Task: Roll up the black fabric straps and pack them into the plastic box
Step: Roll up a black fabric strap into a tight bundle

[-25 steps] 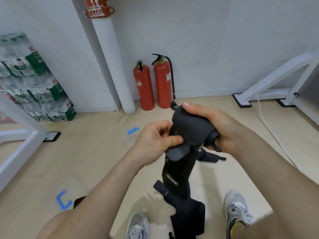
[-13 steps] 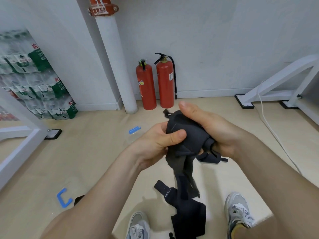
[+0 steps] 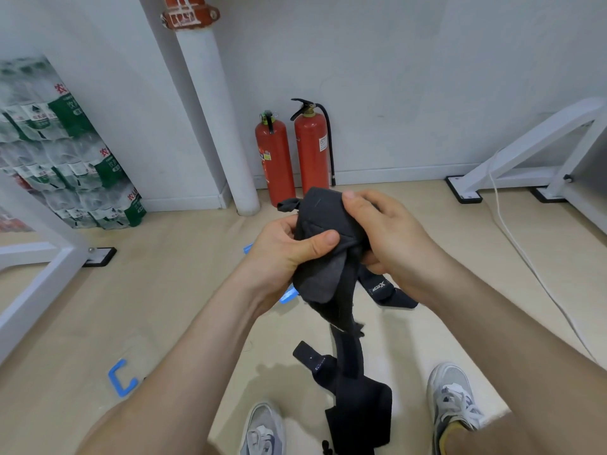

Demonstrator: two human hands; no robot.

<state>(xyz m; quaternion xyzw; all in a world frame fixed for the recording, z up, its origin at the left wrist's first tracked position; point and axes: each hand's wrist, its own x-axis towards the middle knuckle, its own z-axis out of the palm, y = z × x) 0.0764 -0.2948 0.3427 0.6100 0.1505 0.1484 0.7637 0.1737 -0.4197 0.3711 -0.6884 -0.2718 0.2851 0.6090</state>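
In the head view, we hold the black fabric strap [image 3: 323,218] up in front of us, between both hands. Its wound part is a fat bundle. Our left hand [image 3: 285,247] pinches the bundle's lower left side, with the thumb laid flat across the front and the fingers curled behind. Our right hand [image 3: 391,238] wraps over it from the right, fingers curled round the top. The thumb is hidden underneath, so we cannot tell how it sits. The hands close on the bundle from opposite sides and almost meet.

The coming move turns on the loose tail [image 3: 348,353]. It leaves the bundle's underside and hangs between our forearms, its long axis close to vertical. Its wide end drops toward the floor [image 3: 164,307] between our shoes [image 3: 453,399], and we cannot tell whether it touches. The unrolled length therefore lies below the hands, and the left thumb is the nearer to where it feeds in. We judge the rolling part done, and each further turn must draw the tail upward. A short logo tab [image 3: 377,287] pokes out beneath the right hand. The plastic box is not in view.
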